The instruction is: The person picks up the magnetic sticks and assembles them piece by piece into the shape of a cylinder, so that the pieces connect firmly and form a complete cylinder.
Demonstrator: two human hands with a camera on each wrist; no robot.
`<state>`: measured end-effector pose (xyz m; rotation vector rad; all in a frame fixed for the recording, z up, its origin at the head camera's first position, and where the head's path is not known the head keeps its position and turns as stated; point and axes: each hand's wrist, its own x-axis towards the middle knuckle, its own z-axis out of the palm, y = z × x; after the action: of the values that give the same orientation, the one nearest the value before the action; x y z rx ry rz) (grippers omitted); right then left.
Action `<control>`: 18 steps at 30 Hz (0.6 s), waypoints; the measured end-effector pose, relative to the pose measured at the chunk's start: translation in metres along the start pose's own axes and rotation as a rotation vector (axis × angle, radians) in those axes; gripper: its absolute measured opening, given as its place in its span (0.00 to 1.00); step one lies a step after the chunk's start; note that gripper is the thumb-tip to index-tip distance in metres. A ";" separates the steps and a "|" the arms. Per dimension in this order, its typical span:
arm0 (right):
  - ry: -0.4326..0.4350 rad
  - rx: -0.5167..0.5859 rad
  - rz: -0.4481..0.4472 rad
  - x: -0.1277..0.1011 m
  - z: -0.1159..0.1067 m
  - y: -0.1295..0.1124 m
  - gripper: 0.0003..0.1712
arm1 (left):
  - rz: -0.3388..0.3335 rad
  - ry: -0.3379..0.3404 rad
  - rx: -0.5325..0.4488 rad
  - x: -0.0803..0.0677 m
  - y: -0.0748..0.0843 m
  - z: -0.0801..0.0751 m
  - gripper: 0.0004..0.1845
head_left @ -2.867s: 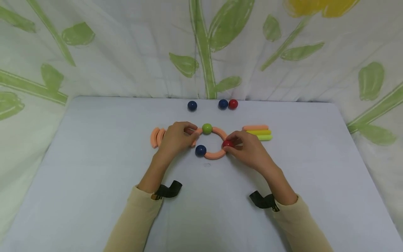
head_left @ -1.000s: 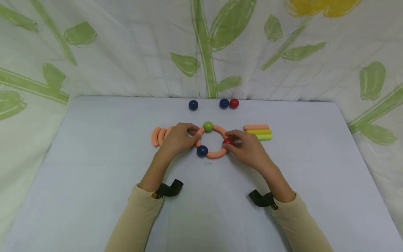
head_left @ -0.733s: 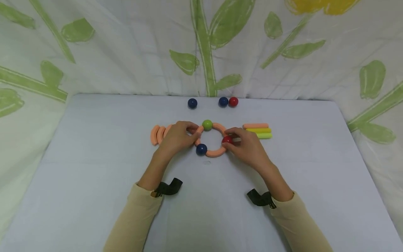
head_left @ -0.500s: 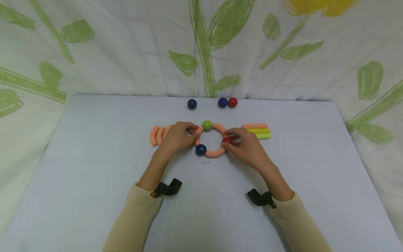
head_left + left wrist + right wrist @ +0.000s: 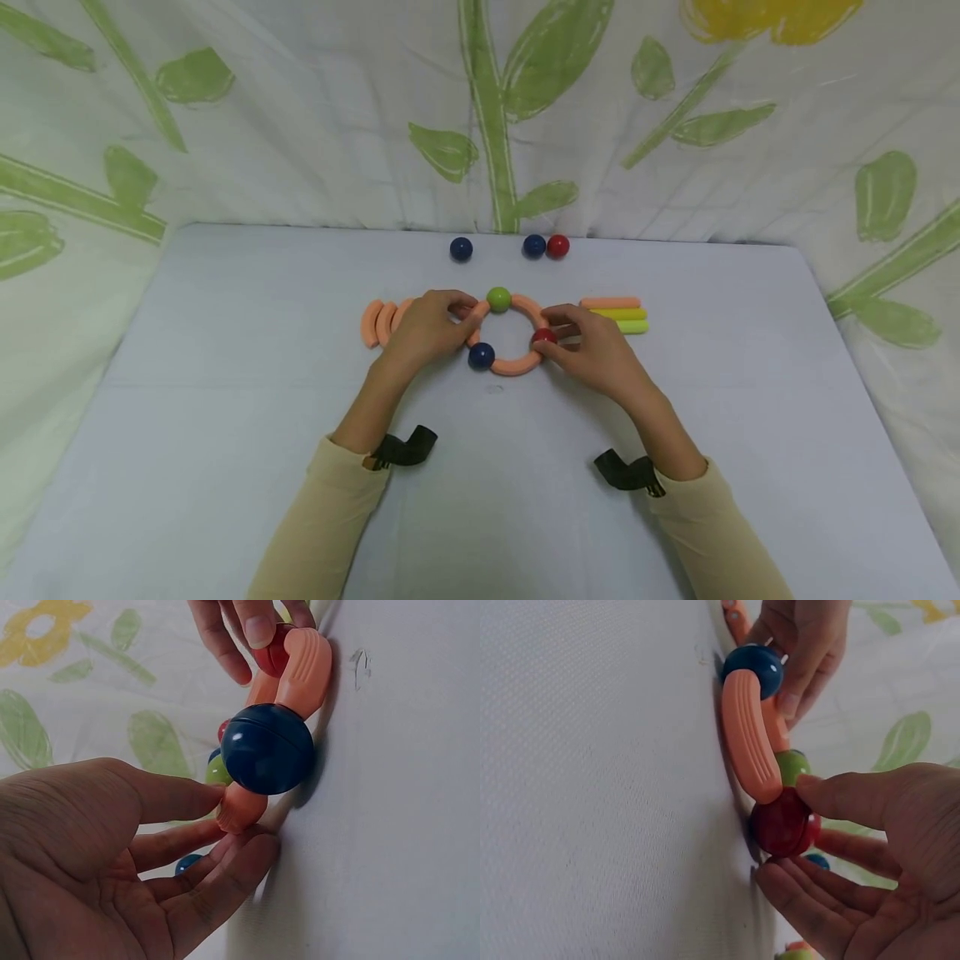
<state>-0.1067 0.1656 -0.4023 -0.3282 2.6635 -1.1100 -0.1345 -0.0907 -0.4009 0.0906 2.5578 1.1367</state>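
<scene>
Orange ring (image 5: 514, 365): left hand (image 5: 424, 329) pinches its curved piece, right hand (image 5: 597, 350) pinches red ball (image 5: 543, 337); no writing.

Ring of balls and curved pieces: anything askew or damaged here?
Nothing stands out. The ring lies flat on the table, the left hand holding its left curved piece and the right hand at the red ball.

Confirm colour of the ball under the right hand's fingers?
Red. The red ball shows best in the right wrist view, pinched by the right hand.
</scene>
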 end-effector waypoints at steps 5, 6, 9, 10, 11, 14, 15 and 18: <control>0.009 -0.006 -0.006 0.000 0.000 0.000 0.22 | -0.018 -0.010 -0.001 -0.001 0.000 0.000 0.22; 0.011 -0.003 -0.009 0.000 0.000 0.000 0.20 | -0.020 -0.012 0.000 -0.001 0.001 0.000 0.22; 0.015 0.004 -0.021 0.001 0.000 0.001 0.17 | -0.022 -0.016 0.004 -0.001 0.001 0.000 0.22; 0.014 0.008 -0.025 0.001 0.000 0.001 0.17 | -0.021 -0.016 0.008 -0.002 0.001 -0.001 0.22; 0.013 0.010 -0.028 0.001 0.000 0.001 0.16 | -0.022 -0.017 0.010 -0.002 0.001 -0.001 0.22; 0.010 0.010 -0.036 0.001 0.001 0.002 0.16 | -0.025 -0.019 0.016 -0.002 0.002 -0.001 0.22; 0.008 0.011 -0.037 0.001 0.000 0.002 0.16 | -0.026 -0.019 0.017 -0.002 0.002 -0.001 0.23; 0.000 0.007 -0.037 0.001 -0.001 0.002 0.15 | -0.028 -0.019 0.023 -0.002 0.003 -0.001 0.23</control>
<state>-0.1078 0.1671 -0.4032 -0.3781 2.6626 -1.1305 -0.1331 -0.0901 -0.3974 0.0702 2.5475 1.0907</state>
